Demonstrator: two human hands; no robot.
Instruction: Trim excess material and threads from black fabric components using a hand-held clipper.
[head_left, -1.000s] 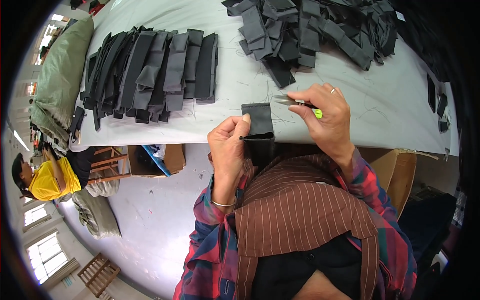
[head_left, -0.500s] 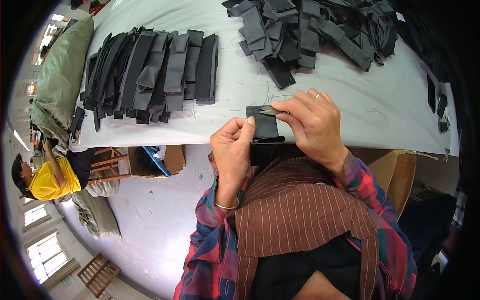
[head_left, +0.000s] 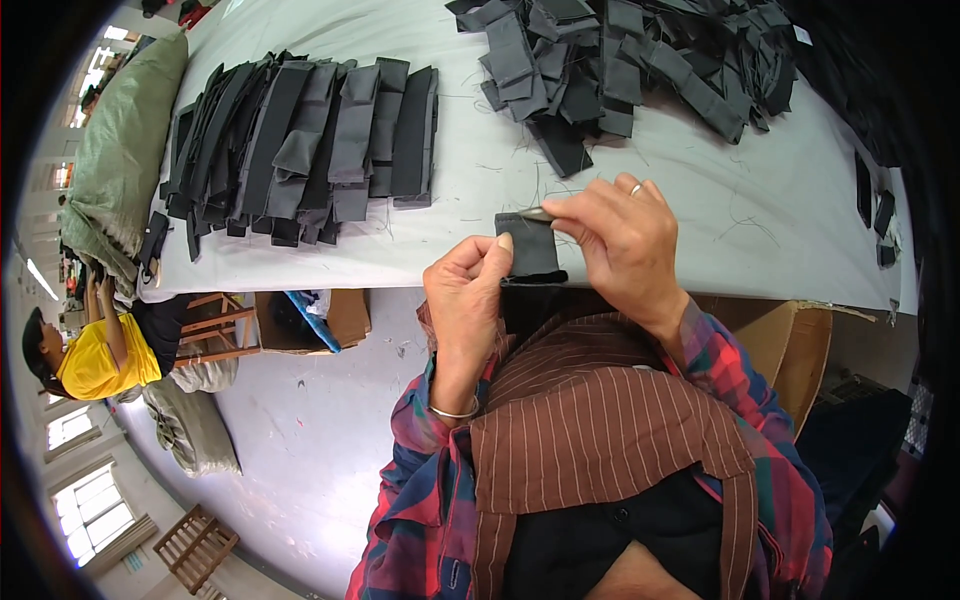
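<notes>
My left hand point(head_left: 468, 285) is closed on the left edge of a small dark grey fabric piece point(head_left: 530, 248), its thumb lying on top. The piece is held over the table's near edge, and a darker fold shows along its lower side. In my right hand point(head_left: 628, 245) a pair of thread snips point(head_left: 537, 214) is pinched between thumb and fingers. Only their short metal tip shows, touching or just above the top edge of the fabric; the handle is hidden in the hand.
Dark fabric strips point(head_left: 345, 130) lie in an overlapping row on the white table point(head_left: 470, 150). A loose heap of fabric pieces point(head_left: 620, 75) lies at the far right. Cardboard boxes point(head_left: 350, 320) stand below. A person in yellow point(head_left: 110, 355) is beside a green sack point(head_left: 125, 150) at left.
The snips have shifted slightly up to the fabric's top edge, and less of their blades shows. My left hand keeps its hold, moved very slightly right.
</notes>
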